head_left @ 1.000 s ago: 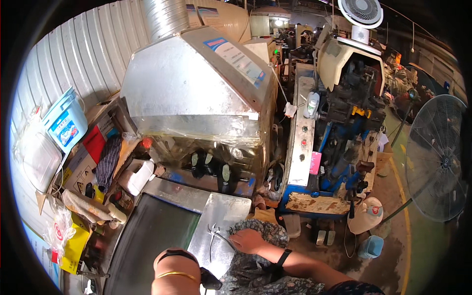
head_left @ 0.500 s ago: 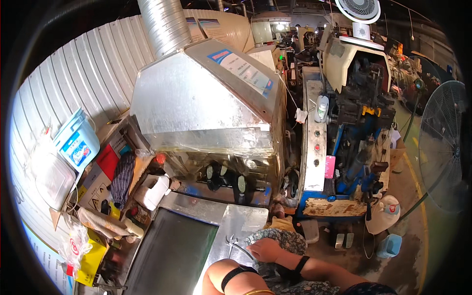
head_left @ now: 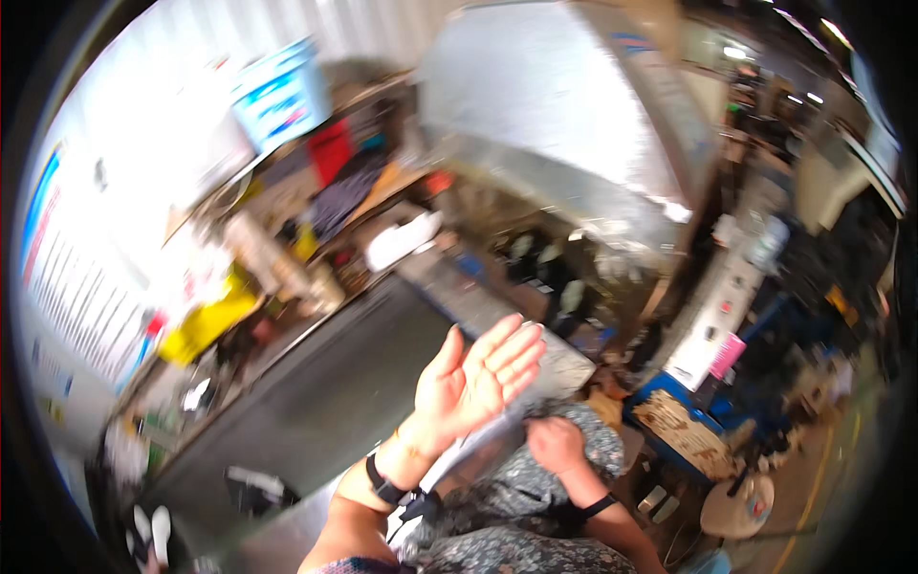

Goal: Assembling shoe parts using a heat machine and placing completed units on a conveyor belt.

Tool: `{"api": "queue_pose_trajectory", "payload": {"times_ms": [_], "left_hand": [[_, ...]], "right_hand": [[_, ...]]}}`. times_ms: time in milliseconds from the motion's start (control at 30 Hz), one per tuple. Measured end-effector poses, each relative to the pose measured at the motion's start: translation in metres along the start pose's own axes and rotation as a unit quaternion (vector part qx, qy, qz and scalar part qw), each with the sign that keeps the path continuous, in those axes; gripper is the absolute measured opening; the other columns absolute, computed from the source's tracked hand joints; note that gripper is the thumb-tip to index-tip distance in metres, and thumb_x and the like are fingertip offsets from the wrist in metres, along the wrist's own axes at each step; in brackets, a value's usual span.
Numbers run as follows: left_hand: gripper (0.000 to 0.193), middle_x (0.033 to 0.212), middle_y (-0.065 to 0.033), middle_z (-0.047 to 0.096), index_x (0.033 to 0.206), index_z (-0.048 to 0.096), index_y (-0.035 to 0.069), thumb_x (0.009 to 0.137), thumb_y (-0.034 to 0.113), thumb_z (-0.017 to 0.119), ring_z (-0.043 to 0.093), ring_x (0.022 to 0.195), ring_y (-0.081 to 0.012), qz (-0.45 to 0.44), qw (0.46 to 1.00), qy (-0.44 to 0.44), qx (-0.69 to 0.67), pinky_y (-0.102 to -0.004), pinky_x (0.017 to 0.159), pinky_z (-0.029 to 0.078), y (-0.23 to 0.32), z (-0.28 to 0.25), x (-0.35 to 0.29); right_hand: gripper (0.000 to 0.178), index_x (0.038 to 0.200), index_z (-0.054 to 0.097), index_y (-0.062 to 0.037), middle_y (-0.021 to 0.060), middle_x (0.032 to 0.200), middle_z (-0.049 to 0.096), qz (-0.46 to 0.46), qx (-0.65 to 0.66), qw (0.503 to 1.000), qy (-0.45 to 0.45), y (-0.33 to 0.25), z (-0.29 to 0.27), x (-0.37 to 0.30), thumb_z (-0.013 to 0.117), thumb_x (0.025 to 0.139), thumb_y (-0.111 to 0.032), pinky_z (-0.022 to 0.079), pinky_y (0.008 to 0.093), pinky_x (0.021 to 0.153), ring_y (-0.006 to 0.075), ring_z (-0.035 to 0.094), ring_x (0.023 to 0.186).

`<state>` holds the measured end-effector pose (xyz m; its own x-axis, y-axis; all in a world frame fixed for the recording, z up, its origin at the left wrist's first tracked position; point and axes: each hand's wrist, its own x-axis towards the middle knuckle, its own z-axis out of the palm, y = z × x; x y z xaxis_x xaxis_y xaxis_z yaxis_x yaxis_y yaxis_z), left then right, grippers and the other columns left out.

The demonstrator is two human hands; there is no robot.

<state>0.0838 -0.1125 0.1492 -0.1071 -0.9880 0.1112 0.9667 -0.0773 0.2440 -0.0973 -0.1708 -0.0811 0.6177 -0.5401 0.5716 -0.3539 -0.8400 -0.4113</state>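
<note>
My left hand [head_left: 478, 378] is raised over the edge of a dark conveyor belt [head_left: 316, 383], palm up with fingers stretched, holding nothing. Closer to my body, my right hand [head_left: 557, 442] rests curled against the flowered apron [head_left: 502, 536]. Its fingers are closed, and blur hides whether anything is in them. Farther down the belt lies a black object with a pale strip [head_left: 260, 486], its kind too smeared to tell. Two pale shoe soles [head_left: 153, 534] show at the lower left.
A silver metal hood [head_left: 555, 105] rises beyond the belt, dark shoe-like pieces [head_left: 540, 268] beneath it. A cluttered shelf with a light blue bucket [head_left: 282, 96] and a yellow box [head_left: 210, 316] lines the left. A blue machine [head_left: 684, 421] stands at the right.
My view has swung left, showing more belt. My left hand has risen from low near my body and turned palm up. The pliers seen by my hands before are out of sight.
</note>
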Motion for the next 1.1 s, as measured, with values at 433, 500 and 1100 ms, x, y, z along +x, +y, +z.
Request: {"api": "queue_pose_trajectory", "payload": {"times_ms": [433,500,1100], "left_hand": [[0.096,0.139,-0.0348,0.033,0.134,0.034,0.001,0.064,0.039,0.087,0.038,0.126,-0.0503,0.038,-0.159,0.836,0.524,-0.0519,0.102,0.038,0.147,-0.247,-0.412],[0.096,0.133,-0.0329,0.037,0.133,0.027,0.002,0.065,0.031,0.088,0.046,0.12,-0.0514,0.195,0.082,0.924,0.32,-0.0499,0.098,0.046,0.163,-0.268,-0.459],[0.066,0.117,-0.0151,0.062,0.136,0.042,-0.002,0.077,0.005,0.071,0.063,0.103,-0.0244,0.208,0.76,0.525,0.322,-0.0341,0.091,0.051,0.04,-0.098,-0.323]], "right_hand": [[0.012,0.09,0.067,-0.0053,0.0126,0.076,0.064,-0.011,0.009,0.999,-0.049,-0.019,-0.011,0.015,0.061,0.082,-0.011,0.048,0.042,0.067,0.0323,0.061,0.073],[0.012,0.091,0.067,-0.0052,0.0127,0.076,0.064,-0.006,0.006,0.999,-0.052,-0.02,-0.006,0.018,0.061,0.081,-0.01,0.047,0.0423,0.067,0.0326,0.061,0.073],[0.027,0.113,0.067,-0.0063,0.0122,0.096,0.071,0.191,0.264,0.921,-0.212,-0.025,-0.013,0.031,0.067,0.087,-0.016,0.053,0.035,0.081,0.0256,0.068,0.09]]}}
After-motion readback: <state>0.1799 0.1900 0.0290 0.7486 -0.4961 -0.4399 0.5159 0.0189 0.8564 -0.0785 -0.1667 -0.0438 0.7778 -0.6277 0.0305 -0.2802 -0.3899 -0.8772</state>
